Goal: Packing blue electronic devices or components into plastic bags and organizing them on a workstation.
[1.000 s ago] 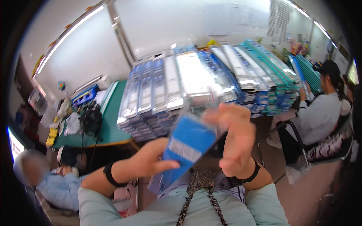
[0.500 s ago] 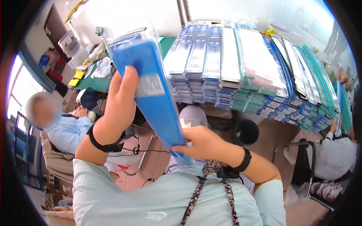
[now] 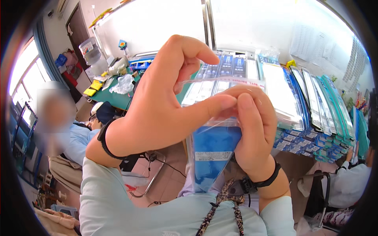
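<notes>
A: State the right hand's grip.

B: The right hand [image 3: 256,124] was closed at the tips, thumb pressed to a curled forefinger, pinching the upper film of a clear plastic sleeve [image 3: 221,122].

A: And the left?

B: The left hand [image 3: 155,106] held thumb and forefinger spread wide. Its thumb tip lay at the right fingertips; whether it bore on the film could not be told.

A: Position of the sleeve?

B: In front of the stacked packages [image 3: 280,92], on the wearer's side. It contained a blue flat package [image 3: 210,171] with a white label strip [image 3: 214,156] across it.

A: Loose film?

B: A clear flap with red print [image 3: 240,81] crossed in front of the stack. Its left end met the left hand's curled fingers; a hold there could not be confirmed.

A: Obstructions?

B: Fingers hid the sleeve's mouth. Right of the stack, a co-worker in a pale top [image 3: 352,183] was cut off by the dark rim.
</notes>
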### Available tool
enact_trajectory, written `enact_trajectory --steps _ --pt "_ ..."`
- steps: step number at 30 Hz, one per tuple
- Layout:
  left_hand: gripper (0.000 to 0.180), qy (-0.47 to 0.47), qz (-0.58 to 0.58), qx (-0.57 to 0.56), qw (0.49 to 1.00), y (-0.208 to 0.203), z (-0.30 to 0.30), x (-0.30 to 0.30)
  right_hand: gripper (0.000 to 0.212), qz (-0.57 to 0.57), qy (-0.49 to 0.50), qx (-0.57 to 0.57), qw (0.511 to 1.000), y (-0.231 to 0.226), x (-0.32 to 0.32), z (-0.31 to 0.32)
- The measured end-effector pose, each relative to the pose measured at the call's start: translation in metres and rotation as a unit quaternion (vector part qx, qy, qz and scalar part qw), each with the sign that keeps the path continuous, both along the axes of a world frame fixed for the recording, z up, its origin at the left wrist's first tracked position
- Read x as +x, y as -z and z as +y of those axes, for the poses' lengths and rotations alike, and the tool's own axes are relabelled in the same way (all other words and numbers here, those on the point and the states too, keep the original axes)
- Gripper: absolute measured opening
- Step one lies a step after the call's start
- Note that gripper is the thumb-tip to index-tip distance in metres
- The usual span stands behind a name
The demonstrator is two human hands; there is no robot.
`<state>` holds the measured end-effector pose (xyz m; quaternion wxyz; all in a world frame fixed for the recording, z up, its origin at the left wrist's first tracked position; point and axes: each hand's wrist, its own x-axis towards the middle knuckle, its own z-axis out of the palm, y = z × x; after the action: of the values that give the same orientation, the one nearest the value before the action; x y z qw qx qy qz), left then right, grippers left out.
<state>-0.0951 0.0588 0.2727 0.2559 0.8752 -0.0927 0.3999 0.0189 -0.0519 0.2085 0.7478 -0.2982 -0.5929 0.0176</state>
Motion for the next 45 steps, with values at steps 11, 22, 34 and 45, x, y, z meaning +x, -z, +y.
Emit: enact_trajectory --steps 11,22,34,45 --pt "0.033 -0.075 -0.148 0.337 0.927 -0.019 -0.020 0.010 0.022 0.066 0.093 0.055 0.992 -0.006 -0.004 -0.009" --pt "0.035 -0.157 -0.147 0.387 0.896 -0.020 -0.043 0.003 0.023 0.077 0.086 0.078 0.990 0.002 -0.007 -0.021" --pt "0.028 -0.096 -0.133 0.347 0.923 -0.016 -0.038 0.012 0.022 0.023 0.281 0.082 0.956 0.002 -0.016 -0.015" --pt "0.012 -0.173 -0.297 0.077 0.936 -0.011 -0.004 0.000 0.017 0.119 0.148 -0.031 0.981 0.015 0.001 -0.026"
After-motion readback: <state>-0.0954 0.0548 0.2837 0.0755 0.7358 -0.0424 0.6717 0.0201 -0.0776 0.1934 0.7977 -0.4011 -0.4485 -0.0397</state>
